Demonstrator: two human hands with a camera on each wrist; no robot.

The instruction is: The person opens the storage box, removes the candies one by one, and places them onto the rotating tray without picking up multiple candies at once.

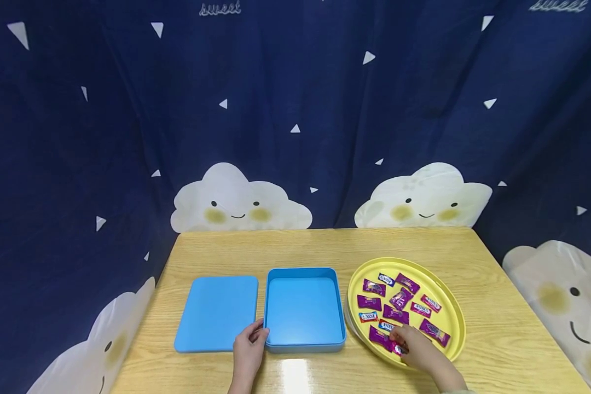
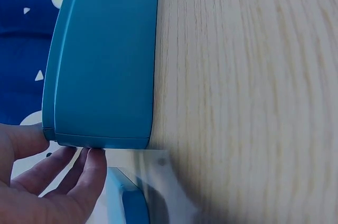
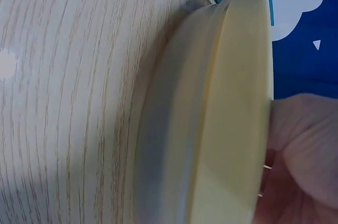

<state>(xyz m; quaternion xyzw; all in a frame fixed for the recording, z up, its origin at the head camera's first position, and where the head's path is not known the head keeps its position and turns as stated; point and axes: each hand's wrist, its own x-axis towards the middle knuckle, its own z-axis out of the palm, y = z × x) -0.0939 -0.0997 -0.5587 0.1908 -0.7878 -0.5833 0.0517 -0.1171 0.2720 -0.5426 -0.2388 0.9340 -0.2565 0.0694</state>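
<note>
A blue square box point(image 1: 302, 348) stands open-topped at the middle of the table, nothing inside it. My left hand point(image 1: 248, 350) grips its left side near the front corner. In the left wrist view the thumb point(image 2: 29, 140) lies at the rim, and the other fingers touch the outer side wall. On the right, a round yellow tray point(image 1: 455, 312) holds several wrapped candies, purple, red and blue. My right hand point(image 1: 418, 350) reaches over its front rim, fingertips down among a purple candy point(image 1: 380, 338) and a red-and-purple one point(image 1: 398, 349). I cannot tell whether they pinch one.
A flat blue lid point(image 1: 216, 314) lies on the wooden table point(image 1: 305, 249) left of the box. The tray stands close beside the box's right wall. Behind the table hangs a dark blue curtain point(image 1: 295, 82) with smiling clouds.
</note>
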